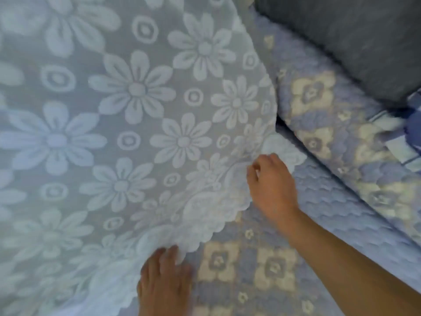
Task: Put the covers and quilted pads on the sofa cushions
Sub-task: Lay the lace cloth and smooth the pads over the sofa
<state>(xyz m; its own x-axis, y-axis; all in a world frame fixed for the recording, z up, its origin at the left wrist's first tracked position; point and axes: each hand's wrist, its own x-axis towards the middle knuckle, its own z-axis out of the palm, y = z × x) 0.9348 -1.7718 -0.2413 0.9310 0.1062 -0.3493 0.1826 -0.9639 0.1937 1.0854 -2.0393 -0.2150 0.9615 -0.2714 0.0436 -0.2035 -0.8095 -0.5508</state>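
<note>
- While my right hand [271, 185] pinches the scalloped edge of the lace cover [127, 124], its fingers curled round the cloth, the cover fills the view from 7 to 12 o'clock and lies over the quilted pad [268, 267].
- My left hand [165, 277], at 6 o'clock, rests on the same edge with the fingers rather straight; I cannot tell if it grips anything, because the picture is blurred.
- If I pull too hard with the right hand only, I think the thin lace may stretch or tear at the scallops.
- If the left hand does not hold its part down, the cover can slide and end crooked.
- I judge that the pad below can also shift or wrinkle under the pull, since it only lies on the seat.
- At 1 o'clock the gray cushion [355, 39] sits behind another quilted piece [319, 115]; the lace corner could catch in the dark gap [281, 124] between them.
</note>
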